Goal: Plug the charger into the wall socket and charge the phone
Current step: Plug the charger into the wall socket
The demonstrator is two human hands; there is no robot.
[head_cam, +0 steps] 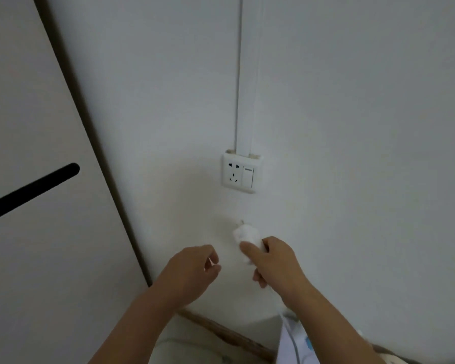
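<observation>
A white wall socket (239,174) with a switch on its right side is mounted on the white wall. Below it, my right hand (273,261) grips a white charger plug (244,233), prongs pointing up toward the socket, still a hand's width under it. The charger's white cable (290,334) trails down from that hand. My left hand (192,271) hovers just left of the plug with fingers curled and nothing visible in it. No phone is in view.
A white cable duct (243,74) runs up the wall from the socket. A pale wardrobe door (37,153) with a black bar handle stands at the left. A wooden edge (221,329) and light bedding lie below.
</observation>
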